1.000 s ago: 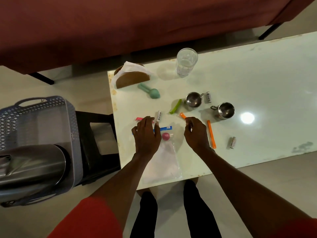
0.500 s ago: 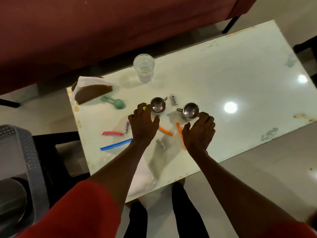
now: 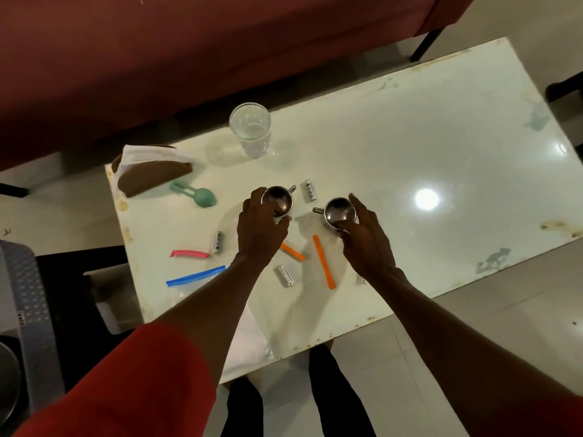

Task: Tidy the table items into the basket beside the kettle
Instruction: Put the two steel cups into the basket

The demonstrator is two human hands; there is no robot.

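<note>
Two small steel cups stand on the white table [image 3: 410, 146]. My left hand [image 3: 260, 230] grips the left steel cup [image 3: 279, 198]; my right hand [image 3: 366, 238] grips the right steel cup [image 3: 339, 211]. Scattered near my hands lie two orange clips [image 3: 323, 261], a pink clip [image 3: 189, 253], a blue-edged zip bag [image 3: 195, 275], three batteries [image 3: 310, 190] and a green scoop [image 3: 197, 194]. The grey basket [image 3: 28, 298] shows at the far left edge, with the kettle [image 3: 8, 373] below it.
A drinking glass [image 3: 250, 129] with water stands at the table's back edge. A brown napkin holder [image 3: 151, 175] with white napkins sits at the back left corner. A dark stool [image 3: 79, 279] stands between basket and table. A red sofa [image 3: 189, 42] runs behind.
Both hands have reached forward from the clips and closed around the two steel cups. The view has swung right, so the basket and kettle slid to the left edge.
</note>
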